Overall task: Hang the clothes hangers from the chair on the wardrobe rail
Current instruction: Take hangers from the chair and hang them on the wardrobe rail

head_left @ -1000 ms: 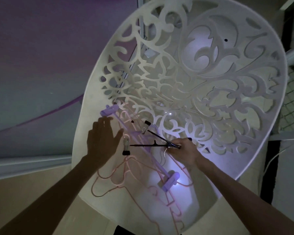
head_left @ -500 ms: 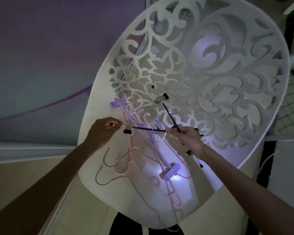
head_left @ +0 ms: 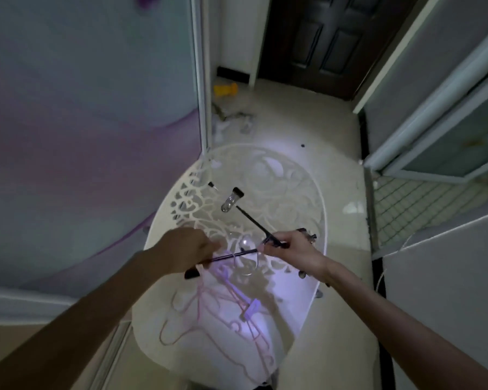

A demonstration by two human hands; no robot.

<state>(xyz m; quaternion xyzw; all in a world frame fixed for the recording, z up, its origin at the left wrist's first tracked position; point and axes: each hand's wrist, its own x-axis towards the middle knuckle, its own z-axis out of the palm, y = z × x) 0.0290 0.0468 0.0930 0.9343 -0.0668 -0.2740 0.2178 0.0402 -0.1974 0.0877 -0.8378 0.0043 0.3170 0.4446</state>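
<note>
Head view has pulled back since half a second ago: the chair filled the picture then, and now I see it whole from above, with the floor, a dark door and a yellow thing on the floor beyond it. Both my hands sit higher over the seat than before, and the black hangers have come up off the pile with them.

My right hand is curled, thumb and fingers pinching the black clip hangers where their bars cross. One bar runs up and away from my fingers to a clear clip hanging over the chair back. Another bar runs leftward from my fingers toward my left hand. Small clips dangle just below and behind my right wrist.

My left hand is curled over that bar's far end; a black clip shows just under it. Whether the fingers truly grip the bar or only rest on it I cannot tell, since the back of the hand hides them.

Below both hands, on the seat, lie the pink wire hangers in a tangle, and a lilac clip hanger lies across them, its clip nearer me than my right hand. A silver hook curves just below my right fingertips.
</note>
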